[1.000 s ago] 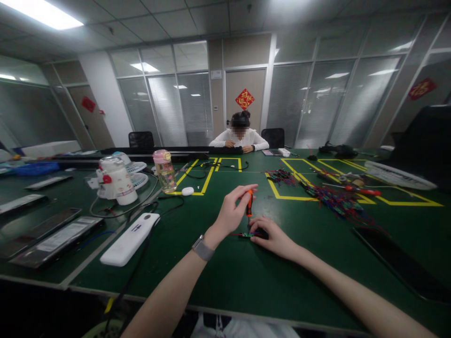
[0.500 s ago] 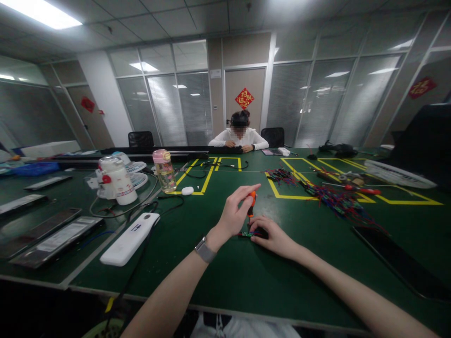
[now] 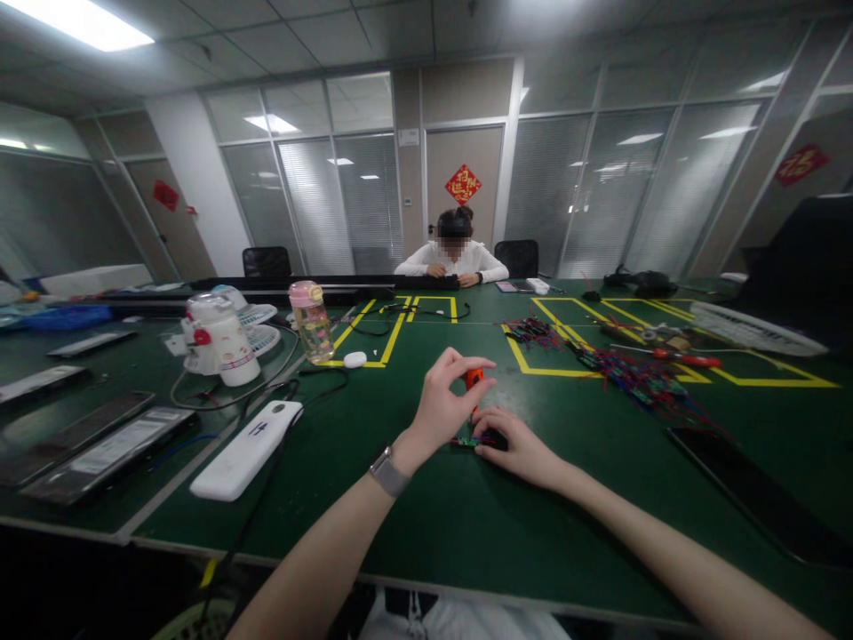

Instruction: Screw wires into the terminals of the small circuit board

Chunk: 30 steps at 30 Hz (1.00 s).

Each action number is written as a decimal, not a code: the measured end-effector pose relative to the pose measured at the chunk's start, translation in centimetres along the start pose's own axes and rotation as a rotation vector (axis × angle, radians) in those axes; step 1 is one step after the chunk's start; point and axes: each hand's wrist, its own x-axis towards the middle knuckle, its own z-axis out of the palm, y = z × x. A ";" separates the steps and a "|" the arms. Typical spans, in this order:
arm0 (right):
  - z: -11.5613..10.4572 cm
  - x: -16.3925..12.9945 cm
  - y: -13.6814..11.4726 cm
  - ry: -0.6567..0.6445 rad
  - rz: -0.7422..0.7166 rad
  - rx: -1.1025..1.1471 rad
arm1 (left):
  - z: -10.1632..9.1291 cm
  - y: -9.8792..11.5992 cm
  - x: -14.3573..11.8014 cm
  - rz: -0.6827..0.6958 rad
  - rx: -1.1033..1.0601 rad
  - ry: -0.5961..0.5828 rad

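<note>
My left hand (image 3: 445,400), with a watch on its wrist, is at the orange handle of a screwdriver (image 3: 474,378). The handle stands upright, its top showing between my thumb and index finger; my other fingers are partly hidden. Below it, a small green circuit board (image 3: 464,442) with red and blue wires lies on the table. My right hand (image 3: 516,449) rests on the table with thumb and fingers closed on the board's right end. The screwdriver's tip is hard to make out, close to the board.
On the green table (image 3: 413,542), a tangled heap of wired boards (image 3: 633,378) lies to the right, near a red-handled tool (image 3: 686,358) and a dark flat panel (image 3: 753,498). A white power bank-like case (image 3: 246,449), a pink-lidded bottle (image 3: 310,322) and a white jug (image 3: 223,342) stand left. Across sits a person (image 3: 453,258).
My left thumb and index finger have spread apart around the screwdriver handle, the thumb moving right. My right hand and the circuit board stay in place.
</note>
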 end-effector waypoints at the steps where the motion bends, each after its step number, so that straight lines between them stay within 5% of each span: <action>1: 0.0 0.0 0.0 -0.001 0.001 0.001 | 0.0 0.0 0.0 -0.005 -0.017 -0.015; 9: -0.1 0.0 -0.2 0.003 0.001 -0.001 | -0.1 -0.1 -0.2 -0.041 -0.186 -0.086; 21: -0.1 0.0 -0.2 0.002 -0.003 -0.004 | -0.4 0.2 0.2 -0.001 -0.002 0.000; 30: 0.0 0.0 0.0 0.010 -0.016 -0.004 | -0.3 0.1 0.1 0.003 -0.128 -0.097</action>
